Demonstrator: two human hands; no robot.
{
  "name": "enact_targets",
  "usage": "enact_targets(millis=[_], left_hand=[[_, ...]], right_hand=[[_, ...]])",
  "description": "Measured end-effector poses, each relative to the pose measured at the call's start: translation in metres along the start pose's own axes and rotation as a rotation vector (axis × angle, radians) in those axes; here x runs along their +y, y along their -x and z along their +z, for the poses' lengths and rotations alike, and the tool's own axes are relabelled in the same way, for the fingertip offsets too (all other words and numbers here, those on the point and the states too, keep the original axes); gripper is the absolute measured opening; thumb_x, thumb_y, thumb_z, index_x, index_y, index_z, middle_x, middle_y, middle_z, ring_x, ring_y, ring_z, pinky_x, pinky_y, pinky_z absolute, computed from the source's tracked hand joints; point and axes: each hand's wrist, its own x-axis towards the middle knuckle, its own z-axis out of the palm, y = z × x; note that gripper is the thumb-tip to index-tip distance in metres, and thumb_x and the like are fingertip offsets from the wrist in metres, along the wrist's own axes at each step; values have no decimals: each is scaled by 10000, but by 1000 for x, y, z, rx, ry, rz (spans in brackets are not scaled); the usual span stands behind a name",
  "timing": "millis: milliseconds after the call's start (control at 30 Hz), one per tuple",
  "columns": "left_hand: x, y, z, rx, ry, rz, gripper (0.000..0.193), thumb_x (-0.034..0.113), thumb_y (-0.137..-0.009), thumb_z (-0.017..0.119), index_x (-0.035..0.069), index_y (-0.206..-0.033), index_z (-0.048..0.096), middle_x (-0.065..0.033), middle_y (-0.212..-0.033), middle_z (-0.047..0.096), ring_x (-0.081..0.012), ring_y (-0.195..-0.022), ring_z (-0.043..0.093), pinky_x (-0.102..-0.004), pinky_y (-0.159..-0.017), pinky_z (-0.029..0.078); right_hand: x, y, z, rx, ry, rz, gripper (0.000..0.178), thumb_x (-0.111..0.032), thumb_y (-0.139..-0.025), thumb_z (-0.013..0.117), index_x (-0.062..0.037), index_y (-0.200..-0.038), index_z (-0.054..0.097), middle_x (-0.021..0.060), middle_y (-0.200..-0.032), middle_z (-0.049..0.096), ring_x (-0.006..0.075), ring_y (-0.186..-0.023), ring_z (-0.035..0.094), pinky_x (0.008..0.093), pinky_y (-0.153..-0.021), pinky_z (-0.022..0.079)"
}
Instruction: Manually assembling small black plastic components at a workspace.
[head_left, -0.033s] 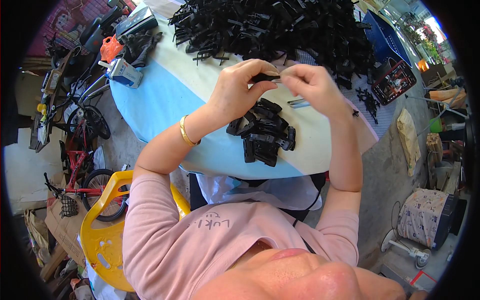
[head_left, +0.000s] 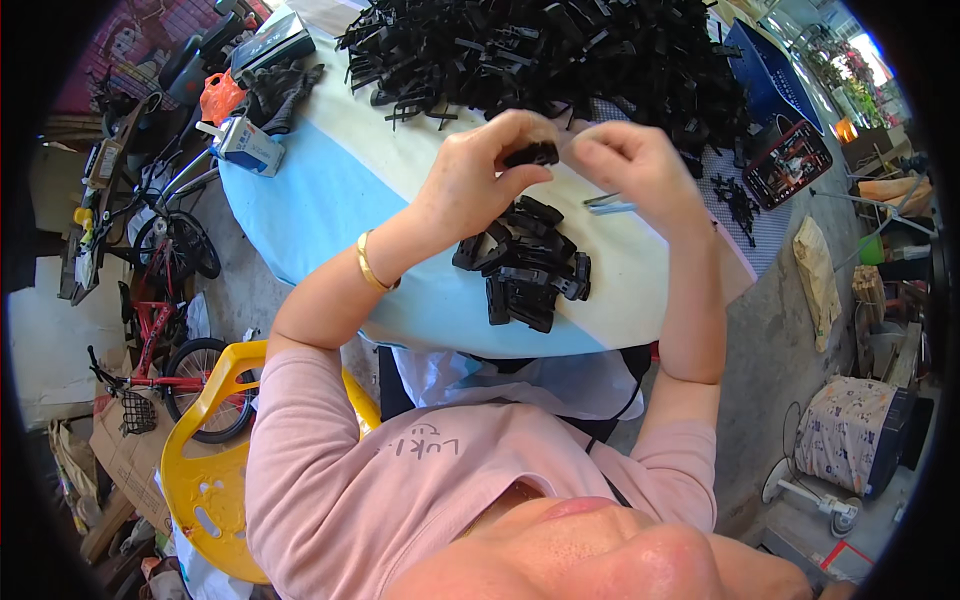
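My left hand [head_left: 475, 178] is closed around a small black plastic part [head_left: 532, 155], held over the table between thumb and curled fingers. Just to its right is my right hand [head_left: 635, 175], its fingers bent and slightly blurred, apart from the part. From under this hand juts a slim blue and silver tool [head_left: 608, 205], whose kind I cannot make out. Below both hands, a small heap of similar black parts [head_left: 525, 265] lies near the table's front edge. A much larger pile of black plastic parts [head_left: 560, 60] covers the far side.
The table [head_left: 310, 190] has a striped cloth. At its left are a blue and white carton [head_left: 248, 146], dark gloves [head_left: 280, 98] and a box [head_left: 272, 45]. A phone [head_left: 789, 165] and a blue basket [head_left: 770, 75] stand at right. A yellow chair [head_left: 215, 460] is beside me.
My right hand has drawn slightly right, away from the black part, and the slim tool has shifted with it. In my left hand the part has turned and shows more.
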Motion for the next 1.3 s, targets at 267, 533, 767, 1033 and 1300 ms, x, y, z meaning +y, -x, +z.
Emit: enact_targets(millis=[267,533,767,1033,1300], left_hand=[[-14,-3,-1,-611,-52,239,295,125,-702,715,36,-958,597,-117,-926,620,-248,-834,595,-339,-786,467],[-23,-9,-4,-449,117,-213,254,156,-828,631,-15,-1012,592,-90,-1041,607,-154,-981,562,-275,-868,444],[-38,-15,-10,-179,308,-237,469,152,-840,620,-19,-1235,431,-113,-1134,550,-156,-995,564,-277,-866,460],[-38,-20,-12,-223,563,-179,647,148,-801,662,3,-1335,326,-133,-1231,478,-130,-927,535,-267,-819,460],[-35,-32,-38,-329,289,127,471,139,-741,710,24,-1167,546,-47,-1169,537,-138,-1002,522,-293,-910,418]], right_hand=[[57,-35,7,498,856,-281,209,-58,-735,537,-91,-920,629,154,-817,621,345,-731,604,388,-668,493],[63,-53,13,432,1018,-157,227,-93,-756,526,-106,-949,645,143,-827,628,326,-769,615,404,-690,500],[28,-20,-3,438,435,-216,275,-38,-737,569,-45,-1004,633,92,-852,656,140,-759,629,249,-707,488],[14,-10,12,82,203,-324,195,18,-726,621,16,-919,596,34,-815,626,46,-737,581,181,-666,466],[5,-2,4,51,-149,-278,208,38,-734,592,7,-939,605,-6,-776,585,13,-677,508,145,-610,420]])
